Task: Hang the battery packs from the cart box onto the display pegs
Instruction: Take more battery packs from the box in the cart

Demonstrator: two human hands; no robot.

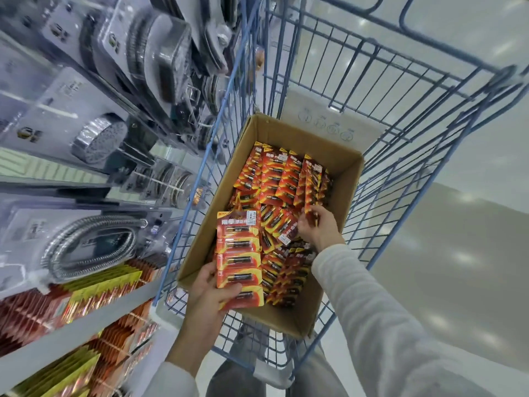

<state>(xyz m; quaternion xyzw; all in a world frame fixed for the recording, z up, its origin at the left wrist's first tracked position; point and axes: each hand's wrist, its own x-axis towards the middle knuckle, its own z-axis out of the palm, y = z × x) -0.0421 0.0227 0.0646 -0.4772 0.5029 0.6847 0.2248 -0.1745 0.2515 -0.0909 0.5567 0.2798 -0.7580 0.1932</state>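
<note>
The left hand holds a long red-orange battery strip over the brown cardboard box; the right hand pinches another red pack inside.

A single wide-angle camera sat on the person's head and looked steeply down and slightly forward, straight into the open brown cardboard box in the blue wire cart. It was close enough that the left forearm and white-sleeved right forearm rose from the bottom edge. The lens bent the grey display shelving along the left, and the pale glossy floor filled the right.
</note>
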